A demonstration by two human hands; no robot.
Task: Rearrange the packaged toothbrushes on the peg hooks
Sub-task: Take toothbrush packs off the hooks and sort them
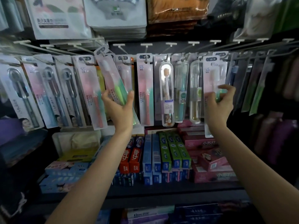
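Observation:
A row of packaged toothbrushes hangs from white peg hooks (146,45) across a dark display wall. My left hand (119,107) grips a tilted pack with a green and pink toothbrush (111,78); the pack's top hole sits at a hook tip near the upper left. My right hand (218,105) pinches a pale pink toothbrush pack (213,75) that hangs upright at the right of centre. Between the two hands hang a pink SS pack (145,88) and clear tube-cased toothbrushes (167,94).
Grey-handled toothbrush packs (48,94) fill the hooks at left, green ones (257,92) at right. Toothpaste boxes (161,152) stand on the shelf below my arms. Packaged cloths (113,13) hang on the row above. Several hook tips above the centre stick out bare.

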